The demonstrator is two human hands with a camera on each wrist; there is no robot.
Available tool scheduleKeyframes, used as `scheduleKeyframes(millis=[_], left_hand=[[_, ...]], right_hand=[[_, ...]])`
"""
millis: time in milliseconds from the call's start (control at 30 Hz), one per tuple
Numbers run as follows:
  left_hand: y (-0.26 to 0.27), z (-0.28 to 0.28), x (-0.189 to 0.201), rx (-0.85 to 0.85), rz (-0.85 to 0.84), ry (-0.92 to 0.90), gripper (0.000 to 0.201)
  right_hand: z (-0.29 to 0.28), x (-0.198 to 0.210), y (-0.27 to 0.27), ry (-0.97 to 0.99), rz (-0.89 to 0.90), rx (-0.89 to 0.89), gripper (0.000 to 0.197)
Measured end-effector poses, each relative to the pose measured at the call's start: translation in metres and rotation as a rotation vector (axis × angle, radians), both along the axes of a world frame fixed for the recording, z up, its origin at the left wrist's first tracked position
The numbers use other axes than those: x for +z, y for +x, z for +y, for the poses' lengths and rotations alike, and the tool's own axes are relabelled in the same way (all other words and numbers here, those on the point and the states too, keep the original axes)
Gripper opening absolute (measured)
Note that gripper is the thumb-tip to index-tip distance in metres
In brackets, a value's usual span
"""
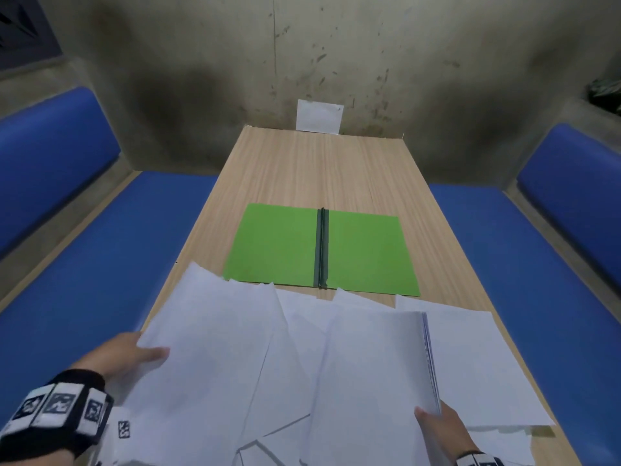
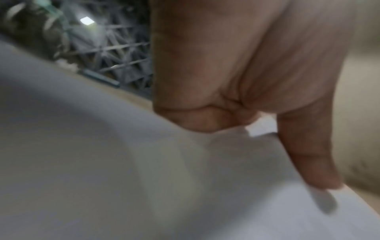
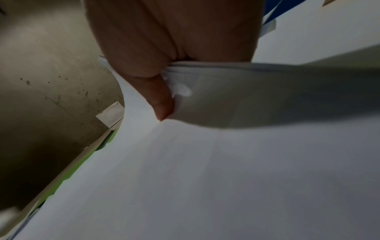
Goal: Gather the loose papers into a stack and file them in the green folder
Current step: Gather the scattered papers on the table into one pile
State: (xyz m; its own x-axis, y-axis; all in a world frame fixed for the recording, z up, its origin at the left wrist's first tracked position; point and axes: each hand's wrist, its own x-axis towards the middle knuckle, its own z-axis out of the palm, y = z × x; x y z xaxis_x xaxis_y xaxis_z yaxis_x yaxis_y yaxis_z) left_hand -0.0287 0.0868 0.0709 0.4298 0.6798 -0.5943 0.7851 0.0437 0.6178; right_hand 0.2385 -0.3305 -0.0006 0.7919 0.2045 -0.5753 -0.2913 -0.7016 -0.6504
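While I watch the head view, my left hand (image 1: 124, 359) pinches a loose sheet (image 1: 208, 348) at eight o'clock; my right hand (image 1: 440, 428) grips the paper stack (image 1: 373, 381) at five. Beyond, the green folder (image 1: 279, 247) lies open on the table (image 1: 319, 163). Wrist views confirm both thumbs (image 3: 160, 97) press paper.

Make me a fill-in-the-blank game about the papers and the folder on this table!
1. The folder lying on the table is the colour ____.
2. The folder lies ____, both covers flat.
3. The right hand grips a ____ of papers.
4. The left hand holds a white ____ by its edge.

Missing words: green; open; stack; sheet
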Motion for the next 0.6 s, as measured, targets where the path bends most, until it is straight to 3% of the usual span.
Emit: scheduleKeyframes(millis=[67, 200, 300, 433, 567, 600], left_hand=[[0.005, -0.010, 0.008, 0.139, -0.141, -0.085, 0.024], [0.019, -0.041, -0.017, 0.287, -0.160, -0.125, 0.041], [0.031, -0.067, -0.049, 0.357, -0.046, -0.008, 0.043], [0.037, -0.082, -0.069, 0.325, 0.043, 0.096, 0.058], [0.047, -0.095, -0.058, 0.329, -0.031, 0.136, 0.023], [0.048, -0.095, -0.057, 0.359, -0.066, 0.145, 0.027]], right_hand=[[-0.001, -0.003, 0.001, -0.016, 0.012, 0.002, 0.010], [0.000, -0.005, 0.001, -0.044, 0.016, 0.016, 0.008], [0.000, -0.003, 0.002, -0.054, 0.006, 0.030, 0.006], [-0.001, -0.002, 0.001, -0.040, 0.008, 0.033, 0.007], [0.000, 0.000, 0.000, -0.021, 0.008, 0.032, 0.005], [0.000, 0.000, 0.000, -0.015, 0.008, 0.035, 0.005]])
